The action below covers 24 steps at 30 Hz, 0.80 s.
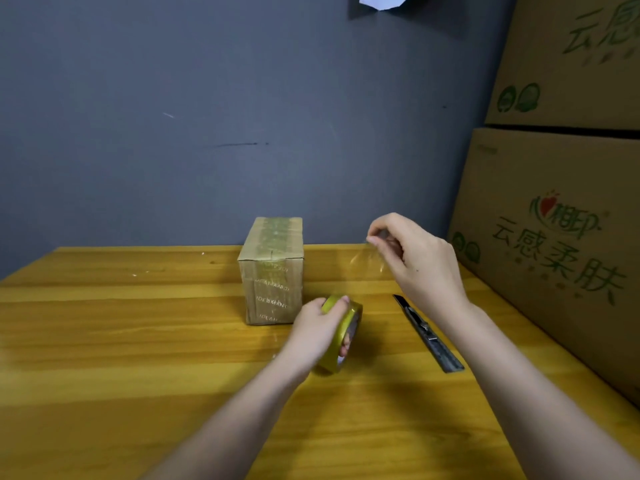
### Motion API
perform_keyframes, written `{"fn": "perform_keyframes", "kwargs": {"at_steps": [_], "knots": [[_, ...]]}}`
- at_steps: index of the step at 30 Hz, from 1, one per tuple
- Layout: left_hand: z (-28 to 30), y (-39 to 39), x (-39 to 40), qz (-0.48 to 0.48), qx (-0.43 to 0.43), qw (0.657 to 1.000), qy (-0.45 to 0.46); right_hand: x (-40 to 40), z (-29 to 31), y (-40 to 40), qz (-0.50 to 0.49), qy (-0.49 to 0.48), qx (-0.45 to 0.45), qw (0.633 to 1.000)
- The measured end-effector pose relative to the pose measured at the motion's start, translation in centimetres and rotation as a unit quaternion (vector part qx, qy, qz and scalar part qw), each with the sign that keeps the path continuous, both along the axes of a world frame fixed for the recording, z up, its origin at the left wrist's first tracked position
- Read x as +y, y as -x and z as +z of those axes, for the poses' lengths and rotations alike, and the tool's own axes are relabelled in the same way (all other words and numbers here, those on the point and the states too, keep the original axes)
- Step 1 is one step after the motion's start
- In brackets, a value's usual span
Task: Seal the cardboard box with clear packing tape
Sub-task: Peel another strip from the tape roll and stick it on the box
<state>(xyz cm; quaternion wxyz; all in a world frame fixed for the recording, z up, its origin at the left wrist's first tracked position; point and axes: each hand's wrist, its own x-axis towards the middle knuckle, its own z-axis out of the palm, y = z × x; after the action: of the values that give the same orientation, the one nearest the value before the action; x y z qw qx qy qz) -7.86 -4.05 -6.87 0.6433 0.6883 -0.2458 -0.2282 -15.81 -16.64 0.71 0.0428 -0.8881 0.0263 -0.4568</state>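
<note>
A small cardboard box (272, 271) stands upright near the table's far edge, with yellowish tape across its top and down its front. My left hand (317, 329) grips the roll of clear packing tape (343, 336) just in front and to the right of the box, fingers through its core. My right hand (415, 258) is raised above the table and pinches the free end of a clear tape strip (367, 265) pulled out from the roll.
A black utility knife (427, 332) lies on the wooden table (138, 341) to the right of the roll. Large printed cardboard boxes (554, 237) are stacked along the right side. A grey wall stands behind the table.
</note>
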Motion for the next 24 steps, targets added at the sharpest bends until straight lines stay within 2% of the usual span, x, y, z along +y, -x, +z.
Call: {"fn": "perform_keyframes", "kwargs": {"at_steps": [3,5,7,9,11,12,13,15,16,17,19,20,22,24], "knots": [[0.0,0.3,-0.3,0.011,0.036,0.999,0.020,0.5,0.0,0.0,0.019,0.066,-0.004,0.998],[-0.1,0.5,-0.4,0.024,0.028,0.999,0.029,0.8,0.1,-0.1,0.034,0.055,0.001,0.998],[-0.7,0.4,-0.3,0.043,-0.027,0.999,0.018,0.6,0.6,-0.2,0.033,0.010,0.012,0.999],[-1.3,0.2,-0.1,0.064,-0.115,0.990,-0.042,0.0,1.3,-0.4,0.033,-0.033,0.037,0.998],[-1.4,0.1,0.1,0.052,-0.158,0.979,-0.115,-0.4,1.8,-0.7,0.037,-0.027,0.072,0.996],[-0.9,0.2,0.3,0.045,-0.187,0.968,-0.163,-0.5,2.1,-0.8,0.039,-0.015,0.085,0.995],[-0.4,0.2,0.5,0.049,-0.242,0.942,-0.227,-0.5,2.2,-0.8,0.040,0.000,0.094,0.995],[1.0,-0.1,1.0,0.090,-0.376,0.865,-0.319,-0.4,2.6,-0.8,0.039,0.028,0.107,0.993],[1.8,-0.2,1.1,0.113,-0.419,0.848,-0.305,-0.3,2.7,-0.7,0.039,0.040,0.111,0.992],[2.6,-0.5,1.2,0.123,-0.433,0.858,-0.249,-0.3,2.8,-0.7,0.039,0.050,0.113,0.992],[4.1,-1.1,1.1,0.081,-0.393,0.913,-0.075,-0.2,3.0,-0.7,0.041,0.063,0.115,0.990],[4.8,-1.4,0.9,0.058,-0.363,0.930,-0.009,-0.2,3.1,-0.8,0.041,0.069,0.116,0.990],[5.9,-1.9,0.6,0.038,-0.310,0.948,0.065,-0.2,3.3,-0.8,0.041,0.086,0.116,0.989],[6.7,-2.0,0.5,0.037,-0.287,0.953,0.093,-0.2,3.4,-0.9,0.041,0.100,0.117,0.987]]}}
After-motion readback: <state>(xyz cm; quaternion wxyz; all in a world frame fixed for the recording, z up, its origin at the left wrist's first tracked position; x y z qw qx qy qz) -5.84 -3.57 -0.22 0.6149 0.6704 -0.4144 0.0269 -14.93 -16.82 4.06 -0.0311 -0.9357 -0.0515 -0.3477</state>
